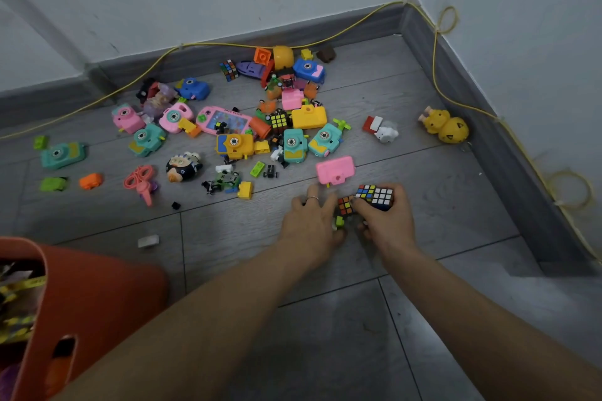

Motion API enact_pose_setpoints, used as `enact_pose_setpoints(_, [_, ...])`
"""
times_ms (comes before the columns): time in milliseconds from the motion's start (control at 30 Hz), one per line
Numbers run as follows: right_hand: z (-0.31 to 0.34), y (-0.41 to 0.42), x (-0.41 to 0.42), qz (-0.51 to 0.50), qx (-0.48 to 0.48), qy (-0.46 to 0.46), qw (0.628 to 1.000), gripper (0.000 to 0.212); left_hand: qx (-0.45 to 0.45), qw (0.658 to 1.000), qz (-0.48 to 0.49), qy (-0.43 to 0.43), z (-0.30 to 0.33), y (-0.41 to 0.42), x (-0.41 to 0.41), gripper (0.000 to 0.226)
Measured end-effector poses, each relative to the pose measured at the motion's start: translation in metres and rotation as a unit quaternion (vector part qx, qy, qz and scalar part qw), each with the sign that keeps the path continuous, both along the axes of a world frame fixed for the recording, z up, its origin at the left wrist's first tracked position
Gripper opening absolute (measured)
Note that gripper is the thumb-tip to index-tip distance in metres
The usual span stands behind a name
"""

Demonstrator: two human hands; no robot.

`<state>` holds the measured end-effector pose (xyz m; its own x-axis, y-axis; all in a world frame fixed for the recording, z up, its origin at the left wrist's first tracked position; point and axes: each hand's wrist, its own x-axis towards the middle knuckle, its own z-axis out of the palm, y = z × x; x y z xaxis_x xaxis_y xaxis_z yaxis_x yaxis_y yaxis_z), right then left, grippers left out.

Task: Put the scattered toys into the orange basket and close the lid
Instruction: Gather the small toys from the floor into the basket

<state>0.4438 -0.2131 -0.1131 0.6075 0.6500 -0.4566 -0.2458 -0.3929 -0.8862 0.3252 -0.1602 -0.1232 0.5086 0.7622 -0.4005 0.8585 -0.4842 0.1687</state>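
- A head-worn camera looks down at a grey tiled floor (325, 319) in the corner of a room, where many small plastic toys lie scattered.
- Both bare arms reach forward to the near right edge of the pile.
- The right hand (387, 221) has its grip curled round a larger puzzle cube (374, 196) with black edges and coloured squares, holding it just off or on the floor; which of the two cannot be told.
- The left hand (309, 221) lies beside it, fingers loosely bent over a smaller puzzle cube (345, 205) and a tiny green brick (339, 221). Whether its grip has closed on either cannot be told.
- A pink toy camera (335, 170) sits just beyond both hands.
- The orange basket (97, 296) stands at the near left, well apart from the hands, open at the top with some items already inside. No lid is visible.
- Most toys remain on the floor: toy cameras in teal, pink, blue and yellow, a pink handheld game (224, 120), bricks, and a yellow duck figure (444, 125) lying apart near the right wall.
- A yellow cable (436, 75) runs along the skirting.
- Judged step: gathering toys, early in the task, with the lid closing far off.
- The next move likely calls for securing both cubes, then carrying them left across the floor and releasing them over the basket opening.
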Motion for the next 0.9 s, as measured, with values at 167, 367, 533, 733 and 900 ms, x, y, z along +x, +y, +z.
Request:
enact_pose_setpoints(167, [-0.001,-0.004,0.001,0.017,-0.002,-0.013,1.000,0.037,0.009,0.998,-0.056,-0.006,0.000,0.004,-0.009,0.051])
enact_pose_setpoints(367, [0.003,-0.007,-0.013,0.051,-0.005,0.004,0.999,0.037,-0.052,0.997,-0.043,-0.036,0.008,0.031,-0.049,0.038])
enact_pose_setpoints(533, [0.007,0.002,-0.032,0.105,-0.013,-0.019,0.994,0.034,-0.117,0.989,0.012,-0.094,0.035,0.050,-0.101,0.015])
enact_pose_setpoints(733, [0.006,0.013,-0.047,0.114,-0.006,-0.046,0.992,0.036,-0.130,0.989,-0.043,0.061,0.032,0.010,-0.146,0.026])
enact_pose_setpoints(900, [-0.006,0.001,-0.057,0.099,-0.021,0.024,0.995,0.037,-0.067,0.992,-0.071,0.085,0.023,-0.017,-0.145,0.047])
